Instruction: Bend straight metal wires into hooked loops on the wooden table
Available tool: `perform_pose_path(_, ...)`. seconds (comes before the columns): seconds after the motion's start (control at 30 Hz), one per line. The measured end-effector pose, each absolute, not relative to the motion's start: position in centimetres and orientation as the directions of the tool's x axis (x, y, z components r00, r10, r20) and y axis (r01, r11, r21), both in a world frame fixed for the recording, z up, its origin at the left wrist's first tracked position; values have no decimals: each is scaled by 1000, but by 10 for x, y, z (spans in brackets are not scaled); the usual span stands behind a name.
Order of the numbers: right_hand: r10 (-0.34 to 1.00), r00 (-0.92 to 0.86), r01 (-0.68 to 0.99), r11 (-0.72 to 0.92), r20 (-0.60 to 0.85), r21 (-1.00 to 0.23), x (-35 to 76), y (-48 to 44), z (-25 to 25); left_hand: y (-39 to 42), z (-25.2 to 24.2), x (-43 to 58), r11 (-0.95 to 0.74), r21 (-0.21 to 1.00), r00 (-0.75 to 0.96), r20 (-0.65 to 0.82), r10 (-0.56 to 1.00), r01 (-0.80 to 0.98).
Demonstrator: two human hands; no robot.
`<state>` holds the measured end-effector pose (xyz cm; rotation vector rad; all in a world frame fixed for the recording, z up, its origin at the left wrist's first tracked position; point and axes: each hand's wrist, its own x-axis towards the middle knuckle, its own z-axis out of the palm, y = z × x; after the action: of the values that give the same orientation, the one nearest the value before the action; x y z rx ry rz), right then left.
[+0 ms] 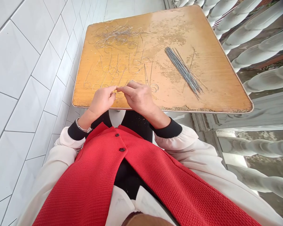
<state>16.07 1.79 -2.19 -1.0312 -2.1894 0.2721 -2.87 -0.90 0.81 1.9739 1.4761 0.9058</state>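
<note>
My left hand [102, 99] and my right hand [140, 96] meet above the table's near edge, fingertips almost touching. Both are closed in a pinch on a thin wire, which is mostly hidden by the fingers. Just beyond them lie several bent wires [115, 67], each with a straight shank and a rounded loop at one end. Beside my right hand rests a coiled wire loop [154, 88]. Farther to the right is a bundle of straight grey wires [182, 71], a few of them crossing the rest at an angle.
A tangled heap of curled wires [119, 35] sits at the far left of the wooden table [212, 62], whose surface is worn in patches. A white tiled wall [37, 94] runs along the left. White balusters [257, 47] stand on the right.
</note>
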Motion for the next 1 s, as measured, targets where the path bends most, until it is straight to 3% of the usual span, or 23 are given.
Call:
perform_pose_path(0.37,719,-455,653,671,526,-352,153,21,-31,-11,4,-24,-254,752,166,191,967,608)
perform_pose_path(0.67,785,-346,606,605,514,-517,150,28,-29,-7,-1,-24,-189,860,118,150,982,475)
perform_pose_path(0.77,841,-236,477,537,488,-695,149,29,-29,-3,-2,-24,-81,933,59,64,996,351)
perform_pose_path(0.87,916,-163,226,396,367,-890,149,26,-28,0,-1,-24,10,969,-13,-6,1000,245)
perform_pose_path(1.0,970,-193,-110,130,150,-985,149,16,-25,0,2,-24,48,985,-72,-36,997,169)
